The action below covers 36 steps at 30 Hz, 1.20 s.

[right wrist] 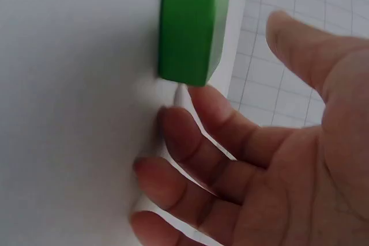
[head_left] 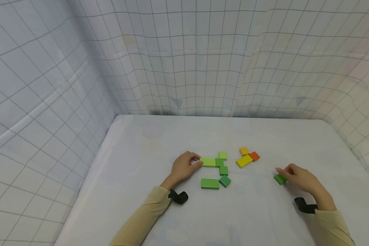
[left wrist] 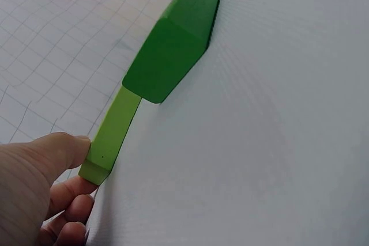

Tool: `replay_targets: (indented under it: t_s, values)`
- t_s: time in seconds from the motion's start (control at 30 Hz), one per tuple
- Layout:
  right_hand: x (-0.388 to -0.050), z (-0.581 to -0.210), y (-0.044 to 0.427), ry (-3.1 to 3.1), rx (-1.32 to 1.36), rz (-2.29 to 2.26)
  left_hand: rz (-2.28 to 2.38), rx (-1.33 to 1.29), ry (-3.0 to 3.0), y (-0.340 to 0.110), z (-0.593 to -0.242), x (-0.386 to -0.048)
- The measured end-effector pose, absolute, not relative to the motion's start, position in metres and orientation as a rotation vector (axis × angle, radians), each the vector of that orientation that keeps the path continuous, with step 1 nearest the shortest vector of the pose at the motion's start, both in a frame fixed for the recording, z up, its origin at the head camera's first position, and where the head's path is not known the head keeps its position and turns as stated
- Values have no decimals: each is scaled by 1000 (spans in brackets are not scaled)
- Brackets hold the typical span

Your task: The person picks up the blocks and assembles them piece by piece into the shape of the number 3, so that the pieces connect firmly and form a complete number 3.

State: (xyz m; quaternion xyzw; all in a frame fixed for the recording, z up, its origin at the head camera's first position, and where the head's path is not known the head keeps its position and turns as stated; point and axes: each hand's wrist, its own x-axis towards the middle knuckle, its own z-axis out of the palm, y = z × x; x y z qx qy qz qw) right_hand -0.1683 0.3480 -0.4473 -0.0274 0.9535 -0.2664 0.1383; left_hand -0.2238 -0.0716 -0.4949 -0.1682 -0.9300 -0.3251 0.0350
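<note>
My left hand holds the left end of a light green oblong block, lying flat on the table. In the left wrist view, the thumb is on one side of that light green block and a finger at its end. Its right end meets a small green block. On the right, my right hand is beside a green block. The right wrist view shows the thumb well apart from this green block, with the forefinger close to its near end; whether they touch I cannot tell.
Another green block and a pale green one adjoin the small green block. Nearer me lie a green oblong block and a dark green block. Yellow, amber and orange blocks cluster right of centre.
</note>
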Motion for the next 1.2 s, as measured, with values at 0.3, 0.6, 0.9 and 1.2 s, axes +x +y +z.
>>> replay_targets:
  t_s: [0.3, 0.6, 0.9, 1.2]
  values:
    - [-163, -453, 353, 2689, -168, -891, -1014, -515, -2852, -72, -492, -221]
    - [-166, -461, 331, 2679, -230, -1054, -1009, -526, -2847, -74, -493, -223]
    - [-166, -464, 271, 2589, -385, -1111, -1012, -534, -2850, -75, -494, -223]
    - [-156, -465, 234, 2530, -538, -1151, -1031, -550, -2846, -73, -493, -223]
